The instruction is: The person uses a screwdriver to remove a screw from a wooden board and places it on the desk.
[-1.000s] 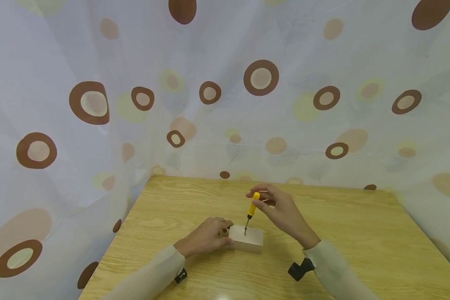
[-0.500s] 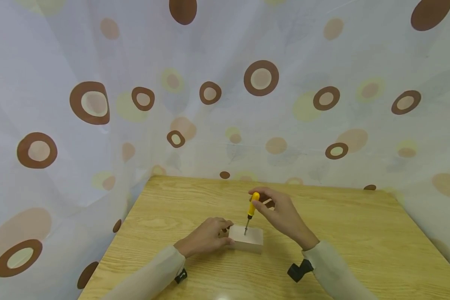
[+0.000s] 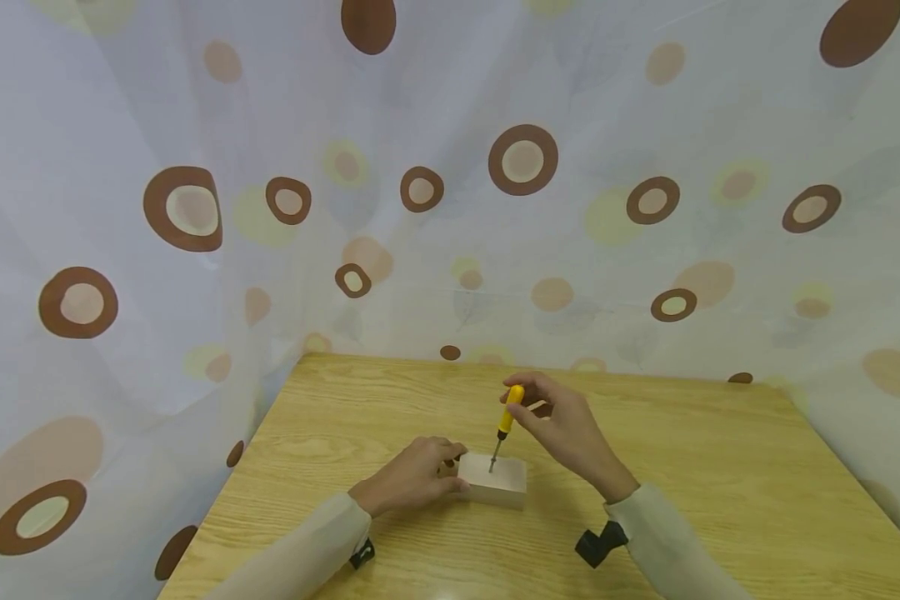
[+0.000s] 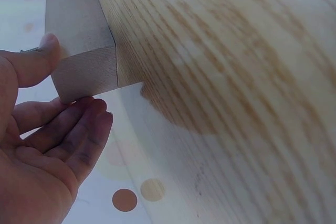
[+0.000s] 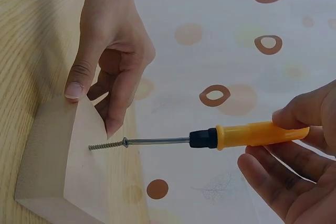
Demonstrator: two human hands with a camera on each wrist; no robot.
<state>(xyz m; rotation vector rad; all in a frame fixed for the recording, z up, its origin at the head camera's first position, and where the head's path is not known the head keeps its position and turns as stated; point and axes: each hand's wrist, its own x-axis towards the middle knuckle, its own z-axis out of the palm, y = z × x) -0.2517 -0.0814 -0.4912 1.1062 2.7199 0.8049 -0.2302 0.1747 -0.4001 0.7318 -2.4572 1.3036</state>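
A pale wooden block (image 3: 504,483) lies flat on the wooden table (image 3: 330,433). My left hand (image 3: 408,477) grips its left end, thumb on the near side and fingers on the far side. A screw (image 5: 107,145) stands up from the block's top face, its tip at the wood and most of the thread exposed. The yellow-handled screwdriver (image 3: 509,412) meets the screw head, tilted slightly to the right at the top. My right hand (image 3: 566,425) pinches the handle (image 5: 262,134) near its end between thumb and fingers.
A white curtain (image 3: 450,225) with brown and yellow circles hangs behind the table and along both sides. A black wrist mount (image 3: 602,543) sits under the right sleeve, and another (image 3: 362,553) under the left.
My right-hand fingers have shifted slightly around the screwdriver handle. The screwdriver's tilt has changed a little. My left hand and the block keep their places.
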